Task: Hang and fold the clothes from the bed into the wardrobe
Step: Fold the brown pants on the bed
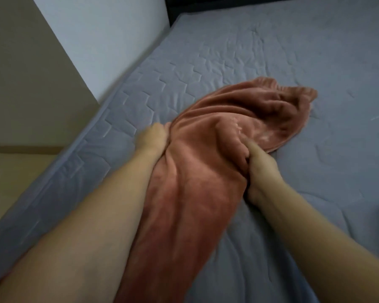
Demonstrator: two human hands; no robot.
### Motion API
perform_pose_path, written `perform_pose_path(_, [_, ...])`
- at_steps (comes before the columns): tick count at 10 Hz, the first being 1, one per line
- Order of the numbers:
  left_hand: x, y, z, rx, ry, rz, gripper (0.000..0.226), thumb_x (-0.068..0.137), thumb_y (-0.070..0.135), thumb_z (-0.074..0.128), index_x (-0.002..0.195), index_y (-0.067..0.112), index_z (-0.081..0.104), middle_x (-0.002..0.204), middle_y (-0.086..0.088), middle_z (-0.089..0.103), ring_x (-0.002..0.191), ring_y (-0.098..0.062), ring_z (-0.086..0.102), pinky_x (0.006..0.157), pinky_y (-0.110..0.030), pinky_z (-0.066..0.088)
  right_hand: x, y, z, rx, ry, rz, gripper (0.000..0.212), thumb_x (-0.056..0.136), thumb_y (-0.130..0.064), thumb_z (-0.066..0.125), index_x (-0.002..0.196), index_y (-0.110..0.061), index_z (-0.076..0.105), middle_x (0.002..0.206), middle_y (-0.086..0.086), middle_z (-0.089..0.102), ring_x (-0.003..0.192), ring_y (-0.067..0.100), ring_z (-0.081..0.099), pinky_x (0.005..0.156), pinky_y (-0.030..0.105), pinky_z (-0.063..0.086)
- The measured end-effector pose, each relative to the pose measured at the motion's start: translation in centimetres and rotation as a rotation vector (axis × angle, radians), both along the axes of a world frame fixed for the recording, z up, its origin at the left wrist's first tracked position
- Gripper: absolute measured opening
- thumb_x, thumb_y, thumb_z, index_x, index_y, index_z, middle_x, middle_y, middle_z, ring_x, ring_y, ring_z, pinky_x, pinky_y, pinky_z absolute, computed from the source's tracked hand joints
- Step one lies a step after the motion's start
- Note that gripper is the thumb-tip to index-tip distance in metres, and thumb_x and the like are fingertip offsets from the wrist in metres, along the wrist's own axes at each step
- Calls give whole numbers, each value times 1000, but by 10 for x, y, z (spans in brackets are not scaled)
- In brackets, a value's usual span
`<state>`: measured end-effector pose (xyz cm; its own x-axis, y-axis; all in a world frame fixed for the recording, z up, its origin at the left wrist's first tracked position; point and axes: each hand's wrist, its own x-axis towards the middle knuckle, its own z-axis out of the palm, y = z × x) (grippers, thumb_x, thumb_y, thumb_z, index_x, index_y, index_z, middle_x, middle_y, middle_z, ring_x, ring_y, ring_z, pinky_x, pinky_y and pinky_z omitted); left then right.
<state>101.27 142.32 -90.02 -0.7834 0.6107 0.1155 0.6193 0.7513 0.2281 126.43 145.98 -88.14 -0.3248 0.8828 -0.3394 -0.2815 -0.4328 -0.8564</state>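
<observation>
at the near edge of the bed [271,51], a rust-coloured garment [206,171] is gripped by the left hand [153,136] and right hand [260,169], fingers bunched into opposite sides. it lies unfolded, long axis running from the person toward the far right. folding and wardrobe storage are judged undone.

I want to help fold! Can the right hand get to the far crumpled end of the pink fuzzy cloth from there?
Probably yes. The right hand already grips the pinkish-brown fleece cloth partway along, and only bare grey mattress lies beside the far end. Nothing blocks it, though it would have to let go first and stretch forward.
</observation>
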Motion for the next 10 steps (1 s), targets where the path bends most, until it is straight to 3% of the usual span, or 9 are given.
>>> perform_pose_path(1, [-6, 3, 13, 63, -177, -50, 60, 101, 48, 33, 112, -3, 65, 119, -29, 61, 111, -41, 58, 95, -44, 47, 1, 10, -13, -73, -72, 47, 23, 88, -13, 57, 108, -3, 60, 96, 14, 63, 80, 24, 61, 77, 42, 55])
perform_pose_path(2, [-1, -10, 18, 125, -218, -105, 56, 101, 47, 36, 107, -3, 62, 114, -24, 64, 107, -37, 58, 88, -40, 45, -7, 41, -9, -69, -191, -122, 38, 91, -8, 52, 128, 2, 52, 90, 9, 61, 90, 25, 62, 68, 32, 53])
perform_pose_path(4, [34, -112, 41, 47, -179, -162, 39, 89, 57, 49, 97, 20, 38, 97, -3, 53, 95, -26, 54, 74, -31, 37, -17, 33, -6, 25, -353, -299, 35, 94, -38, 51, 115, -12, 62, 109, 6, 66, 99, 25, 62, 86, 31, 47])
perform_pose_path(5, [51, -170, 52, -262, -44, -26, 64, 82, 73, 39, 114, 18, 52, 127, -12, 47, 123, -35, 43, 101, -42, 37, -9, -4, 7, -167, -17, -140, 51, 82, -53, 61, 117, -16, 60, 101, 2, 69, 91, 21, 65, 83, 34, 52])
perform_pose_path(6, [56, -188, 55, -349, 43, 10, 70, 85, 72, 34, 123, 17, 57, 132, -14, 47, 126, -37, 40, 101, -44, 35, -1, -46, 10, -221, 103, 101, 66, 66, -53, 71, 121, -18, 62, 108, 7, 71, 97, 30, 69, 87, 49, 53])
perform_pose_path(7, [49, -191, 58, -104, -388, -15, 53, 90, 57, 50, 104, 9, 69, 111, -14, 67, 102, -31, 63, 83, -34, 47, -1, -91, 4, -176, -146, 120, 51, 68, -41, 75, 111, -15, 65, 98, 7, 73, 86, 26, 71, 77, 50, 57])
perform_pose_path(8, [25, -202, 63, 153, -344, 45, 41, 96, 42, 51, 85, 4, 64, 99, -21, 69, 95, -35, 65, 76, -35, 46, -5, -104, 6, -206, -243, -34, 50, 80, -32, 71, 122, -8, 58, 114, 11, 65, 95, 30, 64, 85, 49, 54])
perform_pose_path(9, [21, -229, 66, 131, -372, 27, 43, 94, 53, 51, 81, 13, 59, 95, -10, 67, 97, -28, 64, 77, -32, 43, -9, -111, 15, -207, -258, -124, 54, 82, -38, 69, 126, -9, 54, 120, 10, 61, 93, 29, 59, 83, 42, 51])
perform_pose_path(10, [39, -274, 77, 85, -1037, 42, 64, 73, 69, 67, 97, 10, 74, 97, -8, 74, 91, -28, 71, 81, -35, 56, -7, -153, 13, -208, -294, -156, 69, 76, -51, 72, 128, -11, 49, 120, 7, 59, 100, 28, 60, 89, 45, 51])
